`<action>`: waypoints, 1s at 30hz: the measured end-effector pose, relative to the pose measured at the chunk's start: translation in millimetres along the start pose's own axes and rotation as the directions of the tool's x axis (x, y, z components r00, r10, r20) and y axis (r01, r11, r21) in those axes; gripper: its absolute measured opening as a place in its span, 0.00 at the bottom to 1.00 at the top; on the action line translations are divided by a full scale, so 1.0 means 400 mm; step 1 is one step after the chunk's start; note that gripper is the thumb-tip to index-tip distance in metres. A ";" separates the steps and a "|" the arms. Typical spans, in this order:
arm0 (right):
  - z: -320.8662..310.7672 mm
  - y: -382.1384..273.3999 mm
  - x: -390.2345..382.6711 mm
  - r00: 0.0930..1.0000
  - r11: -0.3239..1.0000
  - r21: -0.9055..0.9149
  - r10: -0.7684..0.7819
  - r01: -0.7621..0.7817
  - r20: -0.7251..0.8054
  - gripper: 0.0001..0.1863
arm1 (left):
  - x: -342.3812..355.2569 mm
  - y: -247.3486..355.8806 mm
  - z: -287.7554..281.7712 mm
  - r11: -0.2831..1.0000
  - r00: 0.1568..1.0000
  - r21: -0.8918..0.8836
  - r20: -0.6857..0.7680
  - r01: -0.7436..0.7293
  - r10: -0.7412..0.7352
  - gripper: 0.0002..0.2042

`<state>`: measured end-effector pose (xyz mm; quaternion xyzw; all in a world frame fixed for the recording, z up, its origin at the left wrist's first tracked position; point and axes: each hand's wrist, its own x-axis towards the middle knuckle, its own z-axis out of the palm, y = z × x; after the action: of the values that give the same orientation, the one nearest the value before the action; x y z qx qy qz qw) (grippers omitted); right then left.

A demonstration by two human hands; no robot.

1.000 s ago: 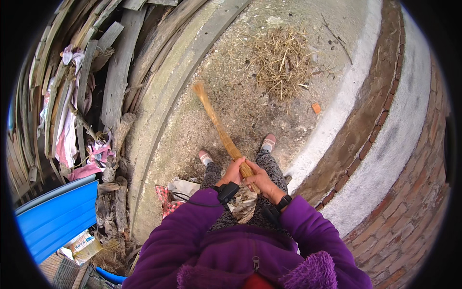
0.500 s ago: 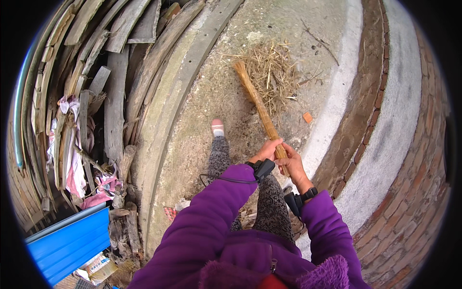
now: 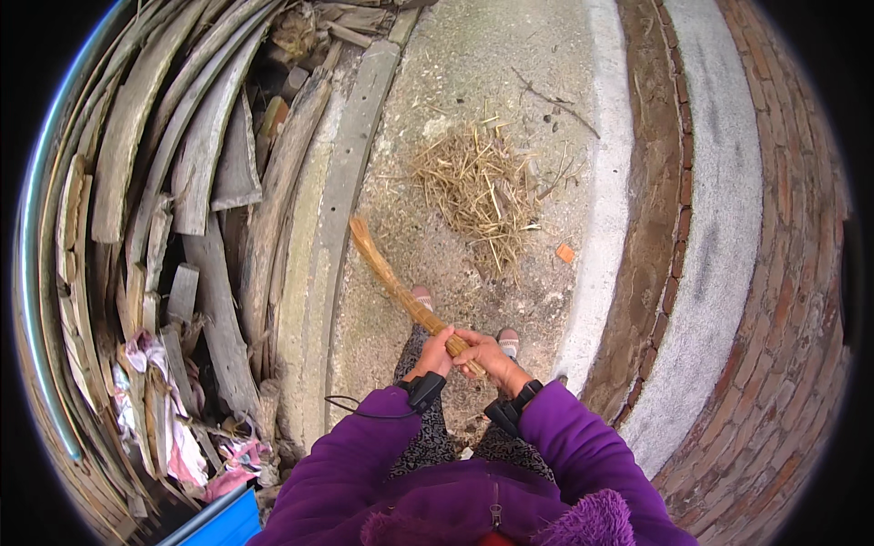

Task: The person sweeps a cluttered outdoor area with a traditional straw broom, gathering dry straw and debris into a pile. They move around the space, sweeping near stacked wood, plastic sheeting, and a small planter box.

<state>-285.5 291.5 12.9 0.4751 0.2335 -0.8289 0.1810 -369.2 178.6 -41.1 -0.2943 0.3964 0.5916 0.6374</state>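
Note:
Both my hands are wrapped round the lower handle of a short straw broom (image 3: 390, 273), its brush end pointing forward and to the left over the concrete ground. My left hand (image 3: 435, 355) is closed on it just above my right hand (image 3: 484, 357), which is closed at the butt end. Beyond the broom a loose pile of straw (image 3: 478, 187) lies on the ground, with a small orange brick piece (image 3: 564, 252) to its right. My shoes show below the broom, partly hidden.
Old weathered boards (image 3: 218, 300) are heaped along the left, with pink and white cloth (image 3: 182, 437) and a blue metal panel (image 3: 218, 521) lower down. A concrete edging strip (image 3: 350, 173) borders them. On the right run a white strip (image 3: 601, 182) and a brick wall (image 3: 783, 227). A twig (image 3: 560, 105) lies at the top.
The broom's brush end swung right over the straw, then came back left and lower. My feet have stepped, and the view has moved forward, bringing the straw pile lower in the picture.

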 end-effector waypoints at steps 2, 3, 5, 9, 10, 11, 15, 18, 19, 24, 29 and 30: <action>-0.006 -0.068 0.006 0.996 0.999 0.033 -0.028 0.031 -0.087 0.36 | 0.068 0.042 0.035 0.999 0.999 -0.028 0.026 0.033 -0.032 0.13; -0.022 -0.103 -0.003 0.990 0.999 0.028 -0.022 0.027 -0.140 0.38 | 0.106 0.058 0.061 0.996 0.993 -0.010 0.085 0.089 -0.088 0.13; -0.042 -0.161 -0.031 0.967 0.993 0.016 -0.108 0.114 -0.232 0.38 | 0.172 0.085 0.124 0.988 0.972 0.040 0.175 0.150 -0.155 0.13; -0.046 -0.242 -0.068 0.896 0.939 0.025 -0.319 0.343 -0.308 0.39 | 0.251 0.155 0.256 0.962 0.936 0.197 0.260 0.191 -0.239 0.13; -0.043 -0.252 -0.077 0.880 0.928 0.035 -0.339 0.371 -0.332 0.39 | 0.253 0.170 0.281 0.952 0.927 0.236 0.271 0.197 -0.259 0.13; -0.037 -0.255 -0.086 0.871 0.914 0.053 -0.363 0.401 -0.330 0.40 | 0.245 0.177 0.301 0.950 0.930 0.278 0.293 0.140 -0.223 0.13; -0.013 -0.225 -0.121 0.797 0.846 0.021 -0.492 0.532 -0.350 0.41 | 0.188 0.188 0.346 0.918 0.941 0.395 0.318 -0.022 -0.114 0.13; -0.027 -0.178 -0.164 0.831 0.872 0.044 -0.447 0.487 -0.332 0.42 | 0.132 0.155 0.350 0.896 0.946 0.444 0.288 0.008 -0.151 0.13; -0.032 -0.158 -0.184 0.852 0.888 0.058 -0.416 0.456 -0.317 0.42 | 0.110 0.142 0.346 0.896 0.939 0.444 0.293 0.034 -0.181 0.13; -0.054 -0.054 -0.307 0.910 0.915 0.142 -0.340 0.379 -0.236 0.42 | -0.017 0.071 0.329 0.823 0.868 0.453 0.183 0.342 -0.462 0.11; -0.028 0.050 -0.426 0.941 0.934 0.200 -0.250 0.297 -0.230 0.43 | -0.104 0.040 0.327 0.761 0.810 0.403 0.077 0.508 -0.581 0.10; -0.017 0.055 -0.432 0.920 0.939 0.111 -0.289 0.327 -0.263 0.43 | -0.105 0.037 0.330 0.749 0.807 0.421 0.061 0.512 -0.587 0.10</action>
<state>-185.9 290.7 155.8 0.5425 0.2617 -0.7980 -0.0187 -362.5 270.2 63.7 -0.2096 0.3369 0.3123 0.8631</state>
